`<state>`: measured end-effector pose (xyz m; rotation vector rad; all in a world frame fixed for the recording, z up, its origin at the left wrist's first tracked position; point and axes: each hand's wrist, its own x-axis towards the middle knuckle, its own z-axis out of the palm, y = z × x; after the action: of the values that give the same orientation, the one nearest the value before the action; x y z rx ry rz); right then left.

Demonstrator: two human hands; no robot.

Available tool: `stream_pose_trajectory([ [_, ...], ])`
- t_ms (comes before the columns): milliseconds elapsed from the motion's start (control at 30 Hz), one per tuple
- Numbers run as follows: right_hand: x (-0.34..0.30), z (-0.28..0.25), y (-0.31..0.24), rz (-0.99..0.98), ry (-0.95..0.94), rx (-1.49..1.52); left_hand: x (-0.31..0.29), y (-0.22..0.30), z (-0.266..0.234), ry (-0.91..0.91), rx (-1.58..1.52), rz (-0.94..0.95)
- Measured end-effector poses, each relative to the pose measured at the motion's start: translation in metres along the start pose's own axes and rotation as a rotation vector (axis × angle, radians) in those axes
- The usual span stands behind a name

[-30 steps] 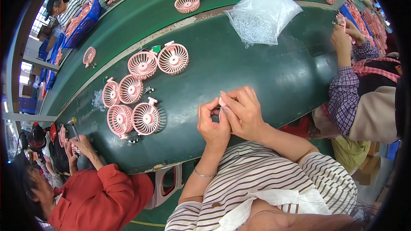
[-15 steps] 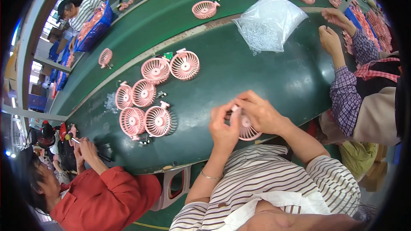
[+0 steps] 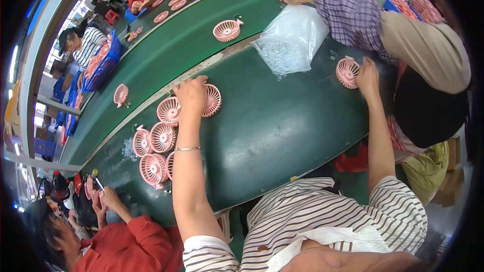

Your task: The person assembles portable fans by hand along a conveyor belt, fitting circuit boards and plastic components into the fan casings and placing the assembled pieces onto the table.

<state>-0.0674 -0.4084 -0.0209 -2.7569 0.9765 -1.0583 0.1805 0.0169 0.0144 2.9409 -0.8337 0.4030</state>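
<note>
At half past ten from the wearer's striped shirt (image 3: pixel 290 206), the left hand (image 3: pixel 192 95) is palm-down, fingers bent, partly covering a round pink fan cage (image 3: pixel 214 100) that shows at its three o'clock; whether it grips is hidden. At one o'clock, the half-curled right hand (image 3: pixel 368 76) has its fingertips at the rim of another pink cage (image 3: pixel 347 72), at its nine o'clock and far nearer it than the left; that cage's foreshortened oval runs roughly twelve to six, and I cannot tell whether it is pinched.
</note>
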Motion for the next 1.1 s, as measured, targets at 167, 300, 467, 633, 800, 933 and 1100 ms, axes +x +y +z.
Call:
stream_pose_trajectory([
  [167, -0.043, -0.053, -0.094, -0.227, 0.107, 0.437, -0.025, 0.037, -0.035, 0.327, -0.392, 0.212],
  [300, -0.045, -0.020, -0.148, -0.293, -0.276, 0.673, -0.080, 0.072, -0.051, 0.322, -0.755, 0.188],
  [467, -0.035, 0.036, -0.168, -0.329, -0.277, 0.526, -0.139, 0.098, -0.044, 0.239, -1.060, -0.152],
  [633, -0.041, 0.044, -0.176, -0.393, -0.161, 0.473, -0.164, 0.103, -0.028, 0.224, -1.071, -0.228],
  [800, -0.043, 0.049, -0.177, -0.391, -0.135, 0.485, -0.175, 0.108, -0.018, 0.228, -1.147, -0.343],
  [933, -0.045, 0.048, -0.181, -0.364, -0.133, 0.485, -0.175, 0.107, -0.016, 0.195, -1.100, -0.345],
  [1100, -0.054, 0.079, -0.170, -0.370, -0.133, 0.412, -0.170, 0.112, -0.022, 0.146, -1.129, -0.302],
])
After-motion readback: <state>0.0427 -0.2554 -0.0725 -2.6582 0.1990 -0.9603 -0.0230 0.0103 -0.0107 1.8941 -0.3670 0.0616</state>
